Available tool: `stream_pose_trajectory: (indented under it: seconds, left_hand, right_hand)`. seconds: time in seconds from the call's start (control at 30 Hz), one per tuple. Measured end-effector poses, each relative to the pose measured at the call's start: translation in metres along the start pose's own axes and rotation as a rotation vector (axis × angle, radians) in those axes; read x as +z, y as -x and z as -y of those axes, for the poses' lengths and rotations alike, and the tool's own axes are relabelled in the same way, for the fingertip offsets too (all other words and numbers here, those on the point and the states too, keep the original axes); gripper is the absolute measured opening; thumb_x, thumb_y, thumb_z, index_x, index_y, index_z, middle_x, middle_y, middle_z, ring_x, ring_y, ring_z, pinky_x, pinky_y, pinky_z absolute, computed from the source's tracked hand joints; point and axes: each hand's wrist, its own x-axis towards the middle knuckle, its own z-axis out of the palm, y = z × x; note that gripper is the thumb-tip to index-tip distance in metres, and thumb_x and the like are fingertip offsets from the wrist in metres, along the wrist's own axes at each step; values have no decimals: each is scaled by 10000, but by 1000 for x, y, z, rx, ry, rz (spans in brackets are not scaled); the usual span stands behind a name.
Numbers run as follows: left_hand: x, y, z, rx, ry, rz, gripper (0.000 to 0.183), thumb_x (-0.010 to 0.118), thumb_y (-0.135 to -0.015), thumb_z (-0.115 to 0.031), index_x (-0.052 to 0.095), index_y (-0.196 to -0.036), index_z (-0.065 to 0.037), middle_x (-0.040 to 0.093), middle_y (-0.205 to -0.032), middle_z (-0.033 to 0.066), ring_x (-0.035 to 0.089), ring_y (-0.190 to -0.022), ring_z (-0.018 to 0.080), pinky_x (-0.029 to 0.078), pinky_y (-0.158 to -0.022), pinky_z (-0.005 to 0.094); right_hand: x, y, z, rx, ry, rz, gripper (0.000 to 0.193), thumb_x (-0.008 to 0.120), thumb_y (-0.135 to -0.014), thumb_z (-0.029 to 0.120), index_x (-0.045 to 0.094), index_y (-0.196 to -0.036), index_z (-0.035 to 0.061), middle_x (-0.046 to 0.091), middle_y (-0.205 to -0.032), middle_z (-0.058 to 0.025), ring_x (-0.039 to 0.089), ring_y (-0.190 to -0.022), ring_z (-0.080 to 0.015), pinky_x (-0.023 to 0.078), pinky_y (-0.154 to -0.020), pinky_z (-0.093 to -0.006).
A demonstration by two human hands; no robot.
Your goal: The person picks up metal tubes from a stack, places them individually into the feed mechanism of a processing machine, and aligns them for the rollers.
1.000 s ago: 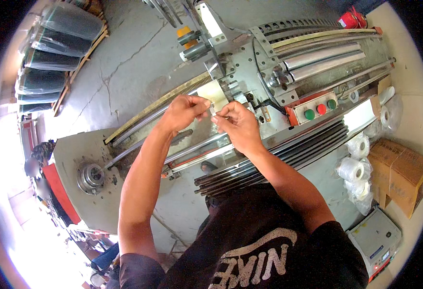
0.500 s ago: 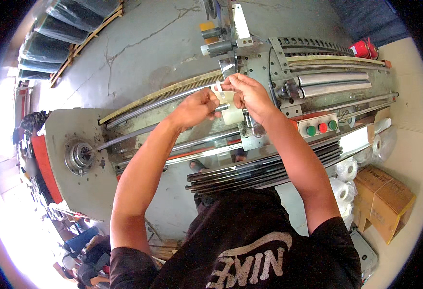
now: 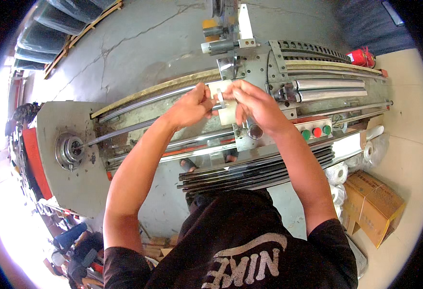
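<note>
My left hand [image 3: 191,107] and my right hand [image 3: 257,106] meet over the middle of a long machine, fingers curled in and almost touching. A thin whitish strip [image 3: 220,97] spans the small gap between them, at the right fingertips. The left fingers are pinched together; what they hold is hidden. Just under my hands lies a pale plastic block [image 3: 228,115], partly covered by my right fingers. A long metal rod [image 3: 134,129] runs from the round chuck [image 3: 70,151] on the left toward the block. A dark round knob [image 3: 255,131] sits below my right hand.
A control box with a red button [image 3: 317,131] and green ones is right of my forearm. Dark rods [image 3: 255,173] lie along the near side. Silver rollers [image 3: 332,89] sit at right. A cardboard box [image 3: 373,204] and plastic-wrapped rolls [image 3: 336,173] stand beyond my right arm.
My left fingers have risen slightly and drawn in toward the right hand. The right hand has turned and dropped a little, bringing the strip lower. The whole view has shifted slightly.
</note>
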Motion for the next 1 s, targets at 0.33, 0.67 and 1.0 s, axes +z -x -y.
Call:
stream_pose_trajectory:
  seconds: [0.33,0.67,1.0]
  left_hand:
    - [-2,2,-6,37,-2,8,180,548,-1052,-172,404,-1028,-68,623,-882,80,657,-824,148,490,-672,328]
    - [-2,1,0,24,-66,16,151,542,-1052,-163,428,-1082,-69,634,-882,73,647,-845,160,501,-725,323]
    - [9,0,3,253,-341,-75,321,563,-1024,-277,702,-977,9,687,-813,144,617,-748,235,500,-741,377]
  right_hand:
    - [-23,16,-49,211,-1,81,292,498,-1073,332,603,-1170,77,699,-1093,-61,628,-669,-111,448,-581,-251]
    - [-22,-31,-21,213,68,-28,388,611,-996,225,555,-1352,80,700,-1175,-142,649,-639,-156,501,-602,-288]
    - [19,-3,-63,116,136,-131,309,641,-973,319,706,-1135,64,742,-785,-81,612,-529,-108,431,-431,-241]
